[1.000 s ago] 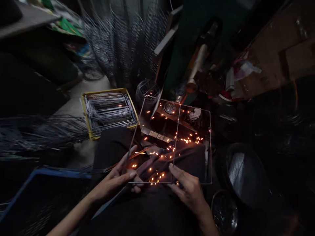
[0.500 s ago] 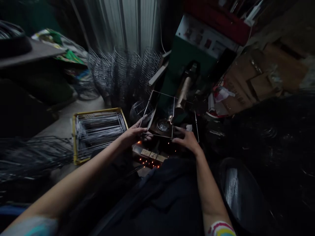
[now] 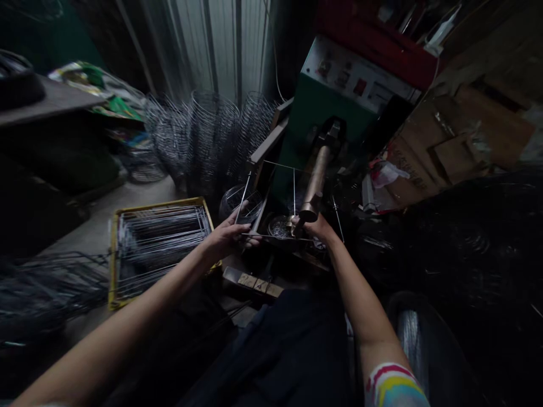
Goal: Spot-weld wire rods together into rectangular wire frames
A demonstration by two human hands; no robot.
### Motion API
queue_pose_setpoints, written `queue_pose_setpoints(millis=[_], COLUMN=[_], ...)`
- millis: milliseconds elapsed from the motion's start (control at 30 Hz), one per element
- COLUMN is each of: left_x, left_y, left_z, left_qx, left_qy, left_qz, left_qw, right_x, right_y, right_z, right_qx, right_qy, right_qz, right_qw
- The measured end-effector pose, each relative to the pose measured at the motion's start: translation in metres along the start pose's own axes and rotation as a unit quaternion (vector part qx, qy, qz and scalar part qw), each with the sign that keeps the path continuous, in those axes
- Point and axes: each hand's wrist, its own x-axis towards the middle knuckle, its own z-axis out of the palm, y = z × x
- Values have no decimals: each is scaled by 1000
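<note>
A thin rectangular wire frame (image 3: 294,192) with a cross wire lies across the lower part of a welding machine (image 3: 292,133). At its left corner my left hand (image 3: 231,230) grips it, thumb above and fingers beneath. My right hand (image 3: 320,227) is at the near right side of the frame, fingers closed around the wire and partly hidden behind the thick copper-coloured electrode (image 3: 316,183). Between my hands sits a round dish (image 3: 278,227) of small metal bits, beside the lower electrode tip (image 3: 292,225).
A yellow-rimmed crate (image 3: 112,257) of wire frames stands at left. Stacked wire baskets (image 3: 203,130) line the metal wall behind. Cardboard boxes (image 3: 424,152) are at right. A wooden block on a bar (image 3: 258,282) lies in front of my lap.
The orange sparks under the frame are gone. My right hand has moved inward, behind the electrode. My left hand keeps its hold, and the view has shifted slightly.
</note>
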Motion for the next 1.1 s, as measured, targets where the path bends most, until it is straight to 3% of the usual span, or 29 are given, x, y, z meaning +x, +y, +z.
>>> queue_pose_setpoints(millis=[100, 500, 633, 733, 833, 867, 967, 1100], left_x=[2, 9, 4, 5, 8, 8, -2, -56], left_y=[0, 5, 10, 12, 12, 11, 10, -4], left_z=[-4, -7, -4, -2, -2, -2, -1, 5], left_qx=[-4, 6, 19, 26, 28, 29, 31, 28], left_qy=[9, 25, 35, 30, 11, 6, -9, -7], left_qz=[1, -9, -26, -24, -18, -14, -4, -8], left_qw=[1000, 1000, 999, 999, 999, 999, 999, 1000], right_x=[3, 5, -1, -24, -59, -69, -92, -131], right_y=[-2, -12, -17, -7, 14, 20, 31, 32], right_z=[-1, 2, -9, -36, -61, -66, -62, -29], right_qx=[12, -40, -137, -231, -216, -177, -124, -47], right_qy=[-21, 22, 51, 196, 355, 355, 318, 260], right_qz=[-6, -38, -63, -52, 36, 83, 118, 123], right_qw=[1000, 998, 987, 952, 909, 914, 933, 957])
